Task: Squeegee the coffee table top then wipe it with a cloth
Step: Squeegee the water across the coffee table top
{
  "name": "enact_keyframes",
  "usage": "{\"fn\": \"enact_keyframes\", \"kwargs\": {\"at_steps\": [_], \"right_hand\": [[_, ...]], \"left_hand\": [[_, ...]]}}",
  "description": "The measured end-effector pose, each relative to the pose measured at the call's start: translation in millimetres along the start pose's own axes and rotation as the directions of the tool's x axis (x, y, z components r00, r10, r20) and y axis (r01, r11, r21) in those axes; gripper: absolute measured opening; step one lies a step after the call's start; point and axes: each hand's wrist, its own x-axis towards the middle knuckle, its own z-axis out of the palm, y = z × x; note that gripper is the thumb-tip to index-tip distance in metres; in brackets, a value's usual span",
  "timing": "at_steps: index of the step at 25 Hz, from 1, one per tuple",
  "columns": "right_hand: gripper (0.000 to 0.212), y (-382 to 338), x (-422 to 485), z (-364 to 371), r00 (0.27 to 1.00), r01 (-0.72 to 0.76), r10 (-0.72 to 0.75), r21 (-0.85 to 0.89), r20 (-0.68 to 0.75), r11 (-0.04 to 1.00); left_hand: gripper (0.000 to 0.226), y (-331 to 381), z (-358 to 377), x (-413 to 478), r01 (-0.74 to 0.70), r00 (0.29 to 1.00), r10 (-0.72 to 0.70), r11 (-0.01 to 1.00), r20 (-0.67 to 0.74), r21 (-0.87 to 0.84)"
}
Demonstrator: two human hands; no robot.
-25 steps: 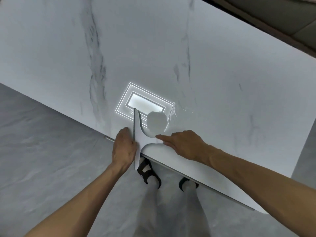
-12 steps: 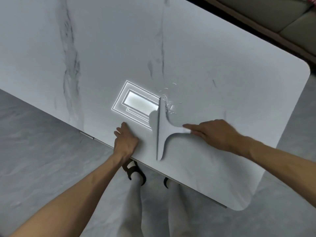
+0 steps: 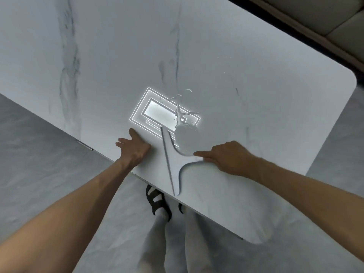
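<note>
A white squeegee (image 3: 173, 160) lies blade-down on the white marble coffee table top (image 3: 236, 56), its blade running from the table's near edge toward the middle. My right hand (image 3: 228, 157) is shut on its handle from the right. A trail of water (image 3: 180, 109) streaks the top just beyond the blade, over the bright reflection of a ceiling light (image 3: 157, 111). My left hand (image 3: 135, 147) rests flat with fingers spread on the table, a little to the left of the blade. No cloth is in view.
The table's near edge runs diagonally under my arms, with a rounded corner (image 3: 254, 240) at lower right. Grey floor (image 3: 39, 164) lies below; my feet in black sandals (image 3: 157, 201) stand under the edge. A sofa (image 3: 334, 20) sits past the far edge.
My right hand has swung the squeegee so the blade's far end tilts left, leaving the water trail beyond it. My left hand has spread open flat on the table.
</note>
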Motion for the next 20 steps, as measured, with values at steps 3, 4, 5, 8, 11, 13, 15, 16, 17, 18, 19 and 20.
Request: {"fn": "enact_keyframes", "kwargs": {"at_steps": [3, 4, 5, 8, 11, 13, 15, 16, 17, 18, 19, 20], "right_hand": [[0.041, 42, -33, -23, 0.995, -0.101, 0.101, -0.006, -0.006, 0.995], [0.042, 50, -42, -29, 0.991, -0.134, 0.133, -0.018, -0.006, 0.991], [0.042, 53, -48, -34, 0.989, -0.147, 0.147, -0.027, -0.015, 0.989], [0.042, 27, -47, -30, 0.999, -0.047, 0.046, -0.017, -0.017, 0.999], [0.041, -29, -22, -8, 0.984, 0.144, -0.144, 0.004, 0.106, 0.990], [0.041, -52, -9, 3, 0.965, 0.193, -0.192, 0.010, 0.178, 0.981], [0.040, -48, -9, 8, 0.970, 0.143, -0.145, 0.024, 0.198, 0.989], [0.040, -38, -13, 8, 0.972, 0.104, -0.108, 0.028, 0.209, 0.994], [0.040, -24, -19, 6, 0.973, 0.068, -0.072, 0.026, 0.219, 0.997], [0.039, -8, -26, 1, 0.975, 0.033, -0.037, 0.023, 0.221, 0.999], [0.038, 9, -35, -5, 0.976, -0.002, -0.001, 0.017, 0.218, 1.000], [0.038, 26, -43, -12, 0.976, -0.040, 0.037, 0.010, 0.214, 0.999]], "left_hand": [[0.068, -2, 1, -2, -0.020, 1.000, 0.020, 1.000, 0.003, -0.004], [0.067, -5, 0, -1, -0.032, 0.999, 0.032, 0.999, -0.003, -0.023], [0.065, -8, 0, -2, -0.048, 0.999, 0.048, 0.998, -0.023, -0.034], [0.053, -20, 9, -16, -0.123, 0.983, 0.107, 0.988, -0.150, -0.098], [0.056, -29, 30, -40, -0.148, 0.971, 0.107, 0.970, -0.213, -0.190], [0.049, -31, 42, -50, -0.137, 0.973, 0.087, 0.962, -0.212, -0.234], [0.045, -29, 51, -54, -0.135, 0.981, 0.095, 0.961, -0.170, -0.242], [0.044, -26, 55, -56, -0.148, 0.982, 0.116, 0.964, -0.151, -0.222], [0.044, -23, 59, -56, -0.172, 0.980, 0.148, 0.967, -0.136, -0.188], [0.044, -18, 62, -57, -0.194, 0.977, 0.178, 0.970, -0.117, -0.146], [0.044, -15, 63, -56, -0.206, 0.976, 0.197, 0.973, -0.092, -0.105], [0.043, -11, 64, -55, -0.201, 0.979, 0.198, 0.977, -0.058, -0.073]]}}
